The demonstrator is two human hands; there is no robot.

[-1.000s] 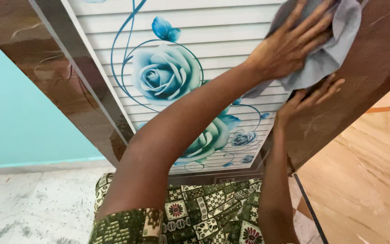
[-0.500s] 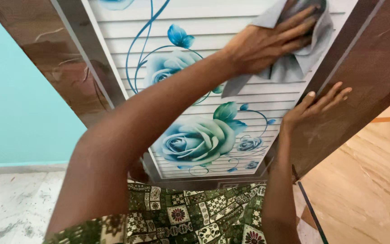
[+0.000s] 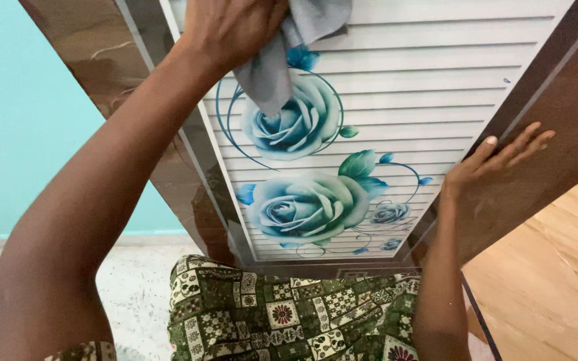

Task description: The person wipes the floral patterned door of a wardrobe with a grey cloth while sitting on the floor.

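Note:
My left hand (image 3: 232, 23) grips a grey cloth (image 3: 282, 53) and presses it against the upper left of a door's white ribbed panel (image 3: 429, 87), which is printed with blue roses (image 3: 302, 204). The cloth hangs down over the top rose. My right hand (image 3: 496, 164) rests flat, fingers spread, on the glossy brown frame (image 3: 556, 127) along the panel's right side.
A turquoise wall (image 3: 28, 134) stands to the left of the door. Speckled grey floor (image 3: 135, 294) lies lower left and tan marble-like floor (image 3: 556, 281) lower right. My green patterned garment (image 3: 289, 314) fills the bottom centre.
My left hand has swept the cloth leftwards across the panel, from its upper right to its upper left. The right hand has stayed flat on the brown frame.

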